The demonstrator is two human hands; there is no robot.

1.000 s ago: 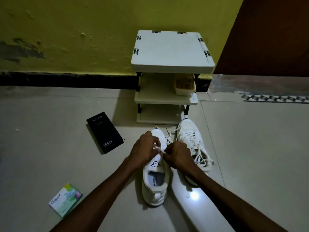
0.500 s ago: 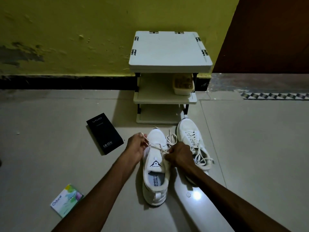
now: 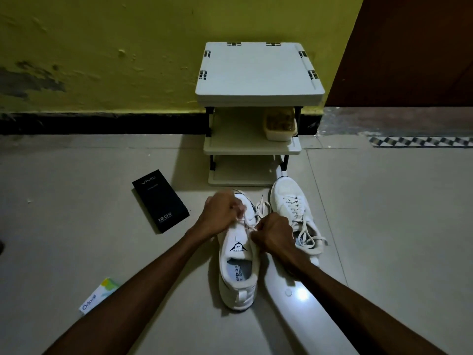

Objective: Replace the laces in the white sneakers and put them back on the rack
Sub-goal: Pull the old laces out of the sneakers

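1 rack (image 3: pixel 258 73), 3 shelves, 1 tub (image 3: pixel 280 124) on it. In front of rack: 2 sneakers, left sneaker (image 3: pixel 239 265), right sneaker (image 3: pixel 289 198), 1 lace (image 3: pixel 247 222) each; 2 hands, left hand (image 3: pixel 220 213), right hand (image 3: pixel 275 234). Left of rack: 1 black box (image 3: pixel 160 201), 1 packet (image 3: pixel 98 298).

Odonil box (image 3: pixel 98 298) half behind left forearm (image 3: pixel 143 283), left hand (image 3: pixel 220 213) motion-blurred

two sneakers (image 3: pixel 294 211) lie side by side before the rack (image 3: pixel 258 73), box (image 3: pixel 160 199) left.

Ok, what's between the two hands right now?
In the head view, a short stretch of white lace runs from the left hand to the right hand, over the tongue of the near sneaker.
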